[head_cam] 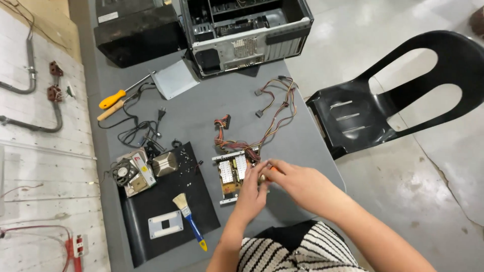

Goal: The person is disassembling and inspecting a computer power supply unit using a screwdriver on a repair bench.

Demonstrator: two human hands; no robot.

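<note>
1 circuit board (233,174) – both hands on it | right hand (297,184) fingers clamped on orange tool (273,170) | left hand (252,194) fingers unclear

My hands cover the circuit board's (233,174) right edge — the orange thing (275,170) there stays unidentifiable; computer case (247,32) cut off at twelve o'clock.

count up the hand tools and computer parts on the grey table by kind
Screwdrivers beside the cables: 2 (orange handle, wooden handle)
Brushes: 1, blue and yellow handle
Open computer cases: 1
Open power supply boards: 1, under both hands (left hand, right hand)
Cooling fans: 1
Heatsinks: 1
Total: 7
</note>
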